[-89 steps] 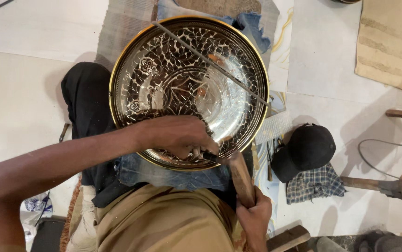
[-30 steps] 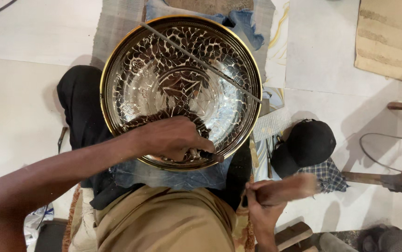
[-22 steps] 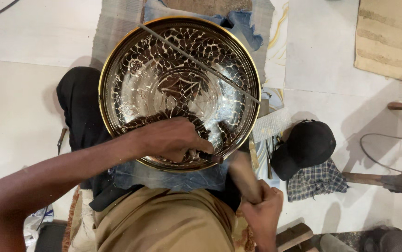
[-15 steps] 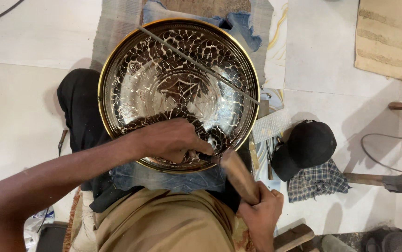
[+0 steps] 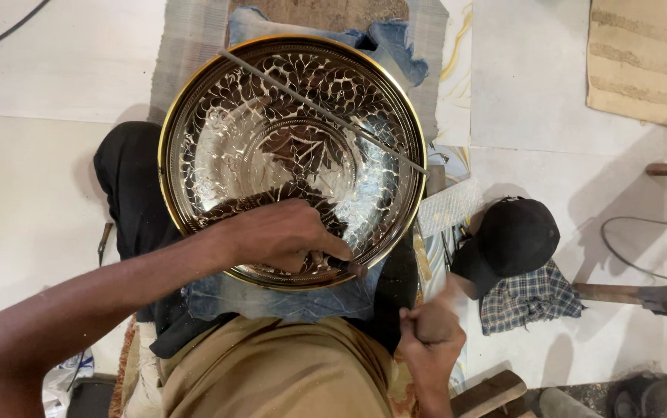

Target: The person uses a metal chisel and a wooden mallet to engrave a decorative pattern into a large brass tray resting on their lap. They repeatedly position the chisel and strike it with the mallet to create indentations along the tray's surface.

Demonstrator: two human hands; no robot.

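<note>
A large round engraved metal plate (image 5: 217, 131) with a gold rim rests on my lap, over blue cloth. My left hand (image 5: 283, 232) lies on its near edge, pinching a small dark chisel (image 5: 346, 267) whose tip touches the plate near the rim. My right hand (image 5: 430, 333) is a closed fist to the lower right of the plate, gripping a wooden mallet (image 5: 456, 288) that is blurred by motion and clear of the chisel. A thin metal rod (image 5: 318, 108) lies diagonally across the plate.
A black cap (image 5: 515, 236) sits on a checked cloth (image 5: 531, 298) to the right. Black fabric (image 5: 128, 186) lies left of the plate. Wooden pieces (image 5: 620, 292) and a thin wire (image 5: 643, 232) are at the far right, a woven mat (image 5: 643, 62) top right.
The mallet was raised, came down onto the chisel half a second ago, and has now pulled back to the right. The left hand and chisel stay on the plate's near edge.
</note>
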